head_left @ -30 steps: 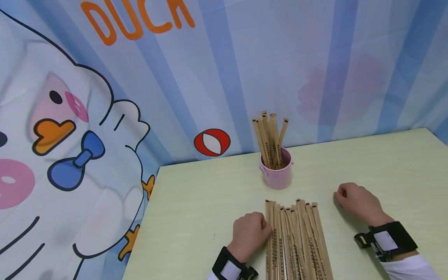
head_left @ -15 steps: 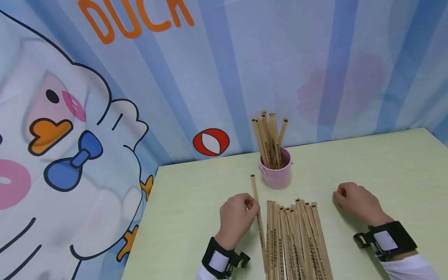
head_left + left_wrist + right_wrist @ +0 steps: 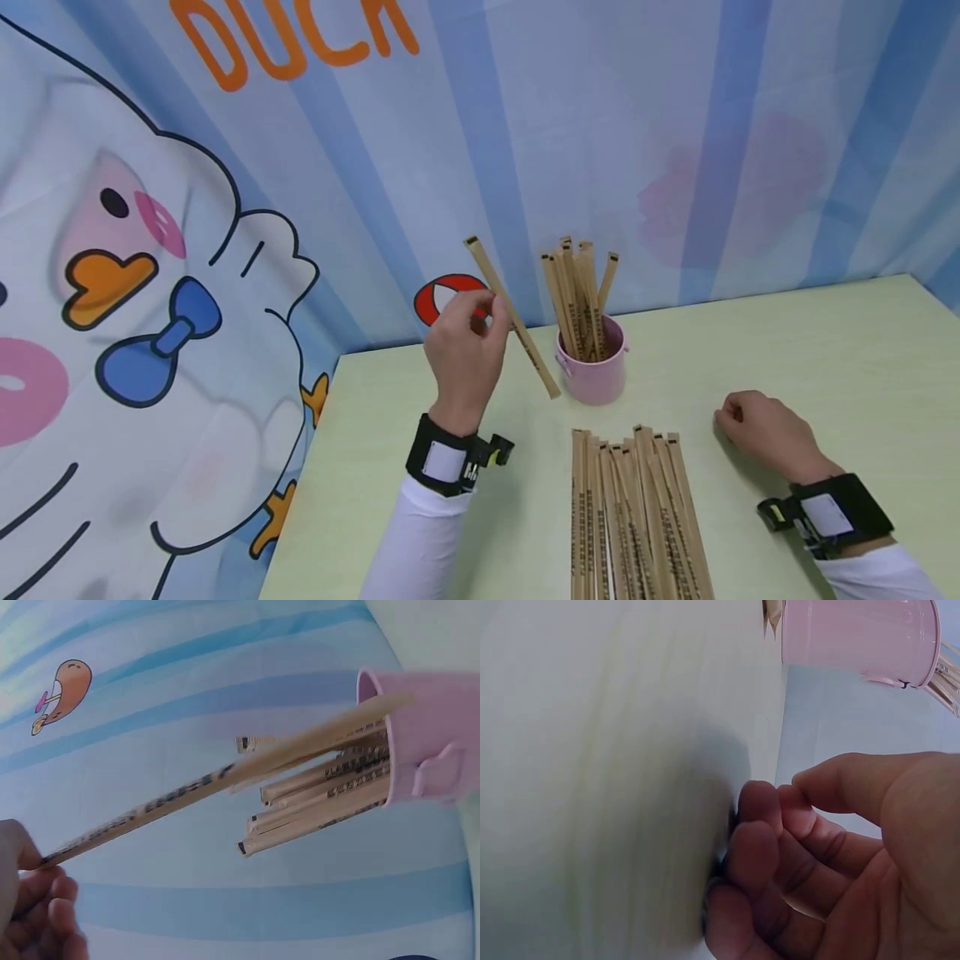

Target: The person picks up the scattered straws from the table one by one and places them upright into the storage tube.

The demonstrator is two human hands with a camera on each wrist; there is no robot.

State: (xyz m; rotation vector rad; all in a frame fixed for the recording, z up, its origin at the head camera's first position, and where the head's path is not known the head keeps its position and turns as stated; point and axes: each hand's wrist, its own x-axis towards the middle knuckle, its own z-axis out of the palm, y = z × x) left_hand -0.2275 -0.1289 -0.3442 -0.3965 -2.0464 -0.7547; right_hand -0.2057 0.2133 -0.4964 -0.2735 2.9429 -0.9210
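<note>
In the head view my left hand (image 3: 467,354) is raised left of the pink pail (image 3: 594,383). Between thumb and fingertips it pinches one slim straw in a brown paper wrapper (image 3: 517,325), tilted with its lower end near the pail. The left wrist view shows this wrapped straw (image 3: 150,810) passing in front of the pail's mouth; I cannot tell whether it touches the rim. Several similar wrapped straws (image 3: 576,292) stand in the pail. My right hand (image 3: 772,433) rests on the table at the right, fingers loosely curled, holding nothing.
A row of several wrapped straws (image 3: 637,517) lies side by side on the pale table (image 3: 397,433), in front of the pail. Behind the table hangs a blue striped cloth (image 3: 600,125) with a printed duck. Each wrist wears a black strap (image 3: 847,512) with a camera.
My left hand has drawn one wrapped straw off the left side of the row and lifted it up and away, toward the pail. The right hand has stayed still.
</note>
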